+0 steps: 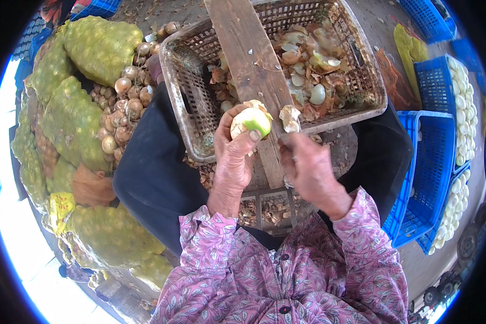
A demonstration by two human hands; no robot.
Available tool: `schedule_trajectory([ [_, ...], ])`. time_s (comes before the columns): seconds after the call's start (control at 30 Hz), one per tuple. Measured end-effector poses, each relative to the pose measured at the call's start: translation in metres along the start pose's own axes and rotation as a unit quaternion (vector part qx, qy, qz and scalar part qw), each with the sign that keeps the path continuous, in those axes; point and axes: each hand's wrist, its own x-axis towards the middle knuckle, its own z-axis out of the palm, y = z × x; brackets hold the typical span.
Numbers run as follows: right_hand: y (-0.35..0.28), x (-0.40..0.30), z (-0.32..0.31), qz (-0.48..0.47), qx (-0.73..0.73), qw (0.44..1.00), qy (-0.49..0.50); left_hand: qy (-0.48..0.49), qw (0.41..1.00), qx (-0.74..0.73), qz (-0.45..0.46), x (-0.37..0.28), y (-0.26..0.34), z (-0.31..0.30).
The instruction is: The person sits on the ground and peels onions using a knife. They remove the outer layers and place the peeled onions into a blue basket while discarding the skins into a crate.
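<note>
My left hand point(235, 154) holds a partly peeled onion point(254, 121) over the near part of a wooden board point(255, 69); its pale green flesh shows beside papery skin. Just right of the onion, my right hand point(308, 166) is blurred, with its fingers curled. A piece of dry onion skin point(290, 118) is at its fingertips; whether a tool is in this hand cannot be told. The board lies across a dirty plastic crate point(174, 81), which contains loose onion skins point(303, 52) and a pale peeled onion point(317, 94).
Unpeeled onions point(123, 86) lie in a heap at the left, beside full yellow-green mesh sacks point(101, 44). On the right stand a blue plastic crate point(433, 117) and crates filled with peeled onions point(461, 109). Onion skins litter the floor around a metal frame point(260, 210) near my lap.
</note>
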Motion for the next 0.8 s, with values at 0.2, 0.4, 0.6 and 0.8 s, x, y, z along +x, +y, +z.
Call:
schedule_trajectory([
  [0.2,0.025,0.020,-0.004,0.307,0.295,0.904,0.040,-0.041,0.996,-0.068,-0.026,-0.004,0.007,0.000],
  [0.4,-0.011,0.048,-0.044,0.119,0.265,0.957,-0.012,-0.087,0.994,0.059,-0.028,-0.001,0.015,0.009],
  [0.6,-0.002,0.042,-0.054,0.318,0.517,0.794,0.041,-0.145,0.979,-0.113,-0.088,-0.002,0.012,0.006],
  [0.8,0.004,0.009,-0.033,0.036,0.066,0.995,0.063,-0.066,0.985,-0.133,-0.082,-0.005,0.007,0.008],
])
